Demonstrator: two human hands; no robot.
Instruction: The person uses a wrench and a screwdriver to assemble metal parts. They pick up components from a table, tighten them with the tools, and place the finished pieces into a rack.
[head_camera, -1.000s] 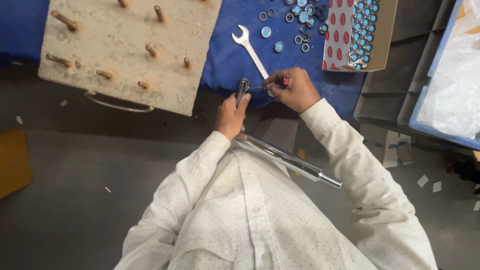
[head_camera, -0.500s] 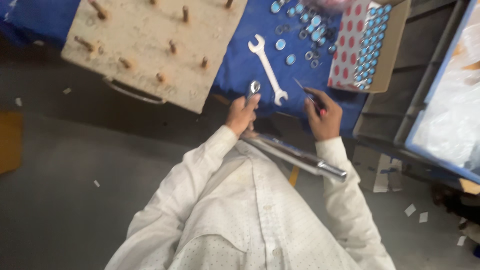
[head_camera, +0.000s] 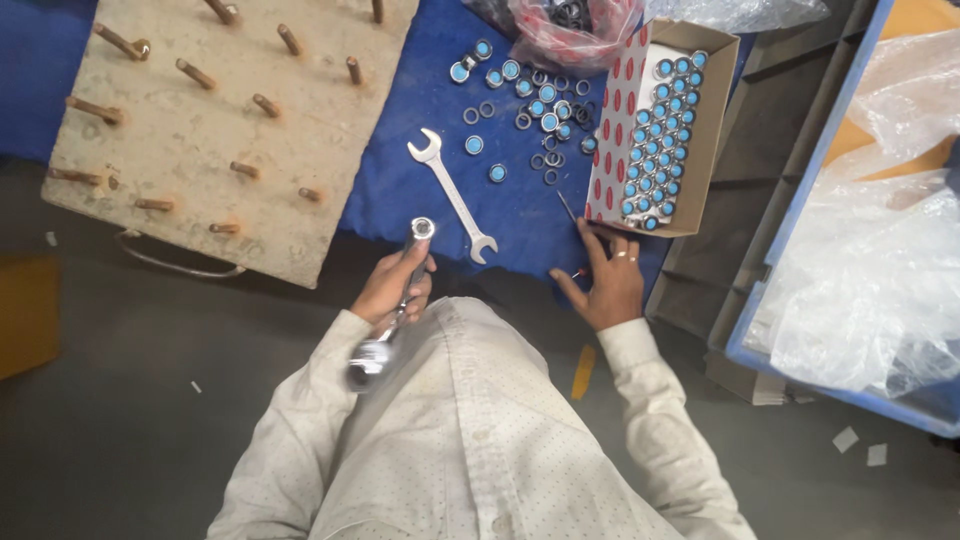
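Chrome catches the light on the metal tube (head_camera: 392, 305) that our left hand (head_camera: 396, 284) grips, fingers wrapped tight around its middle; the tube slants from its round open end just over the near edge of the tabletop (head_camera: 400, 190) down to a shiny collar against our white dotted shirt. Our right hand (head_camera: 604, 282) lies flat and spread on the near edge of the tabletop, palm down, holding nothing, its fingertips beside the near corner of the cardboard box (head_camera: 612, 170). A thin pick with a red handle (head_camera: 571, 228) rests just beside those fingers; we cannot tell whether they touch it.

Blue cloth covers the tabletop. An open-ended steel spanner (head_camera: 452, 194) lies diagonally between our hands, near the front edge. Beyond it, small round fittings with blue faces (head_camera: 510, 100) and dark rings are scattered loose, while the box holds neat rows of the same fittings. At the left end sits a rough, pale wooden board (head_camera: 240, 130) studded with rusty pegs. Crinkled clear plastic fills a blue crate (head_camera: 760, 340) to the right, and the floor below is dull grey.
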